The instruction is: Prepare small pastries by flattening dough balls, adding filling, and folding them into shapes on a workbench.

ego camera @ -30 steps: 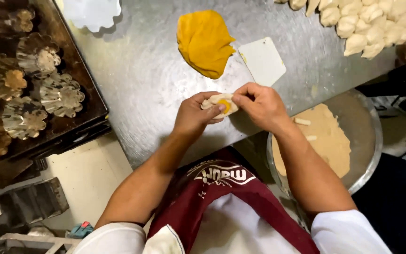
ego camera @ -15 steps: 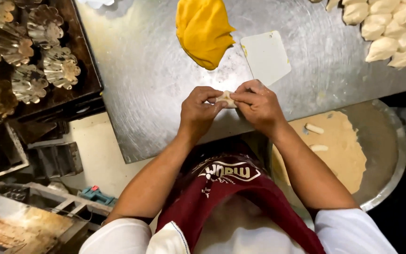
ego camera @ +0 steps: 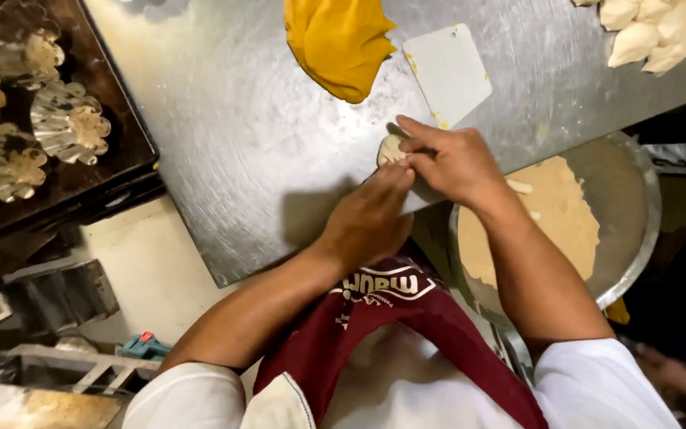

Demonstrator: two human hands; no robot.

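A steel table (ego camera: 240, 159) carries a yellow dough mass (ego camera: 339, 44), a white scraper (ego camera: 446, 71) and pale dough pieces (ego camera: 653, 36) (far corner). A bowl (ego camera: 637, 230) sits right. Left hand (ego camera: 371, 218) and right hand (ego camera: 454, 163) pinch a small dough lump (ego camera: 391, 148) between their fingertips at the table's near edge.

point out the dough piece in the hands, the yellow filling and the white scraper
dough piece (ego camera: 391, 148), head view, exposed pale top
yellow filling (ego camera: 339, 44), head view, middle of the mound
white scraper (ego camera: 447, 73), head view, centre of the flat blade
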